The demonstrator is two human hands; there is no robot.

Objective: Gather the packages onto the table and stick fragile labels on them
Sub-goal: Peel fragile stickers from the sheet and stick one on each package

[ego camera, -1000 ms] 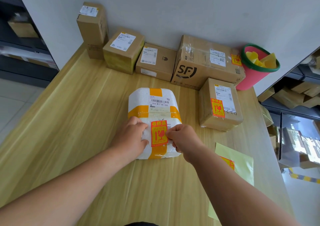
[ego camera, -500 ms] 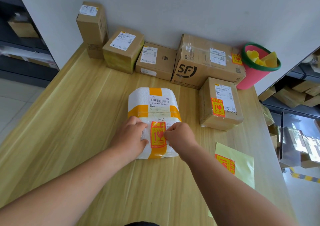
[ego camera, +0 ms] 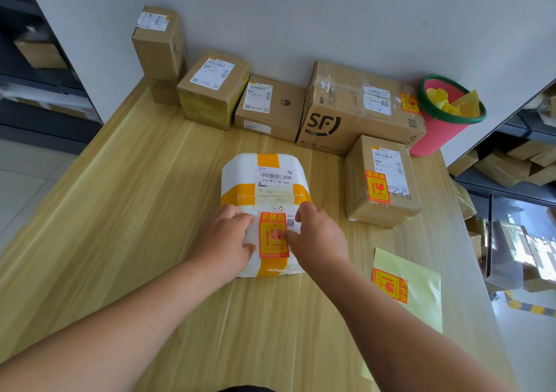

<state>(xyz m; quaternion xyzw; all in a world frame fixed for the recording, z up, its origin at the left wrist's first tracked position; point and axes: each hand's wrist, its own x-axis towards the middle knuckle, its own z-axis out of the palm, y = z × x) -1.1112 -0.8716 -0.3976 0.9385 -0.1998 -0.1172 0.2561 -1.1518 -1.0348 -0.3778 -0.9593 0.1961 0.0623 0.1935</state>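
Foam package (ego camera: 264,169), white with orange tape bands, lies at the centre of the frame on the wooden table (ego camera: 120,211), with a red-and-orange fragile label (ego camera: 272,232) stuck on its near half. Both hands lie unclenched on the package: the left hand (ego camera: 225,238) rests just left of the label, and the right hand (ego camera: 319,238) presses its thumb onto the label, fingers loosely spread. Right of centre stands a labelled cardboard box (ego camera: 382,156), an SF-printed box (ego camera: 355,111) sits by the wall above it, and a yellow backing sheet (ego camera: 421,277) carrying a spare label (ego camera: 389,284) lies at lower right.
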